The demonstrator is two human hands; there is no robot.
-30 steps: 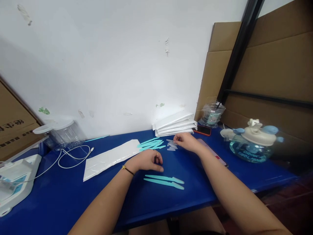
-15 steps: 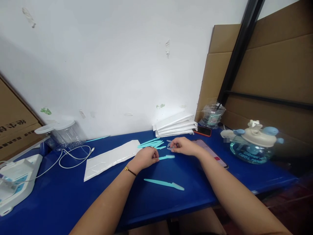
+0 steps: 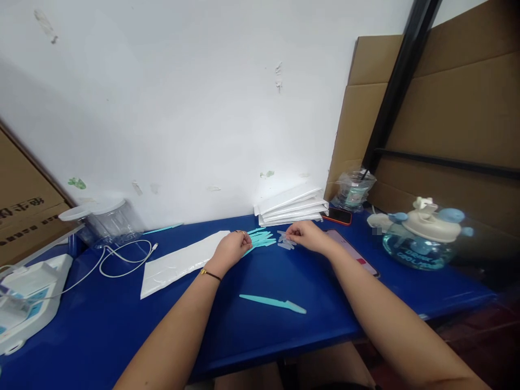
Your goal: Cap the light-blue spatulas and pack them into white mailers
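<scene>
My left hand (image 3: 231,249) rests on the blue table (image 3: 105,319) with its fingers curled at the left end of a pile of teal plastic sticks (image 3: 262,238); what it grips is hidden. My right hand (image 3: 305,236) is closed in a pinch over several small clear plastic caps (image 3: 285,241) just right of that pile. One teal stick (image 3: 272,303) lies alone nearer to me on the table.
A white flat bag (image 3: 179,264) lies left of my left hand. A stack of white packs (image 3: 290,206) leans at the wall. Two phones (image 3: 352,252), a blue water jug (image 3: 422,238), a clear jar (image 3: 109,225), a cable (image 3: 117,260) and a white device (image 3: 24,303) surround the work spot.
My left hand lifted one of the two near teal sticks and carried it back to the pile. My right hand stayed over the clear caps.
</scene>
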